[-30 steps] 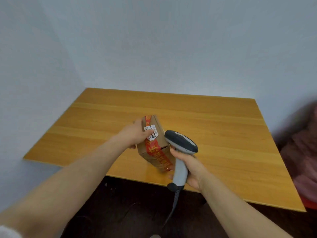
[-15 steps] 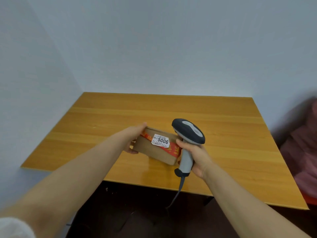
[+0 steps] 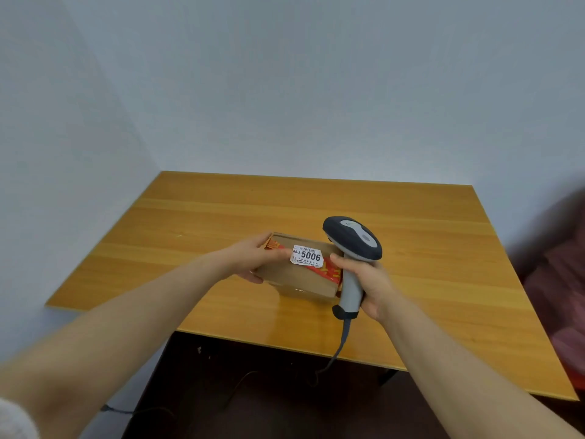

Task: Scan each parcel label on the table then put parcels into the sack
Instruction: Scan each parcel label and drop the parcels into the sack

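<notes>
At the far left, low in my view, I see a bit of white sleeve (image 3: 12,419) at the start of the left forearm. That arm reaches out over the wooden tabletop (image 3: 205,217), which is set into a corner of pale walls.

My left hand (image 3: 253,263) holds the left end of the parcel (image 3: 297,280). Its fingers are curled under and round that end, and its thumb lies along the top, touching the label's left edge. The parcel is a small brown cardboard box, down at the tabletop near the middle of the front edge, with its top face turned up towards me. A white label (image 3: 307,256) on that face reads 5006 in bold, with a small barcode above the number. A strip of red tape (image 3: 330,273) runs across the top from under the label to the right end.

Just right of the parcel, my right hand (image 3: 368,285) is wrapped tight round the pale grey handle of the scanner (image 3: 353,243). The dark scanner head sits above the parcel's right end. Its cable (image 3: 340,348) hangs off the front edge towards the dark floor.

At the far right edge there is a dark red and pink shape (image 3: 563,296), too blurred for me to say what it is.
</notes>
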A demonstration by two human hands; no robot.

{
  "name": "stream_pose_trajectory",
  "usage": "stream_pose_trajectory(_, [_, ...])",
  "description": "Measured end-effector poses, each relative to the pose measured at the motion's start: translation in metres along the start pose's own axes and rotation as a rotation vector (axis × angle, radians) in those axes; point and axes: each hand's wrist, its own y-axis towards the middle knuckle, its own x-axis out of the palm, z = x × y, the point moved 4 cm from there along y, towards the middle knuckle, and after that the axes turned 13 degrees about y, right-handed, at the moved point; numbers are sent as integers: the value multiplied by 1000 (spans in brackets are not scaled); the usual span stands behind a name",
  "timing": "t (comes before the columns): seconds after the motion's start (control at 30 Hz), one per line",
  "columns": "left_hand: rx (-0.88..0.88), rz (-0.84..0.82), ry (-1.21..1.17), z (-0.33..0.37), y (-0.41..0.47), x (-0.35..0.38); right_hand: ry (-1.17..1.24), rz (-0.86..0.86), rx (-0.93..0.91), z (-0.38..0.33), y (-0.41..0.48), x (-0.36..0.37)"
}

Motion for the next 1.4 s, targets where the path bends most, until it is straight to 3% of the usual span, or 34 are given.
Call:
stream_pose_trajectory(0.1, [158, -70, 481, -7, 1, -2, -25, -11, 9, -5, 2, -1])
stream_pose_trajectory(0.3, [383, 211, 964, -1, 4, -9, -66, -10, 25, -4, 2, 2])
stream_pose_trajectory(0.5, [428, 159, 900, 6, 5, 0, -103, 16, -32, -9, -4, 5])
stream_pose_trajectory(0.63, [458, 349, 926, 13, -1, -9, -240, 116, -262, -22, -19, 3])
stream_pose_trajectory(0.7, [446, 468, 950, 17, -4, -21, -295, 70, -297, -28, -29, 7])
stream_pose_trajectory(0.83, [411, 646, 959, 27, -14, -43, -271, -85, -233, -33, -48, 23])
stream_pose_trajectory(0.97, [397, 749, 966, 29, -22, -56, -233, -114, -155, -31, -58, 33])
stream_pose_trajectory(1.4, [308, 843, 1041, 32, -31, -73, -294, -143, -175, -48, -74, 50])
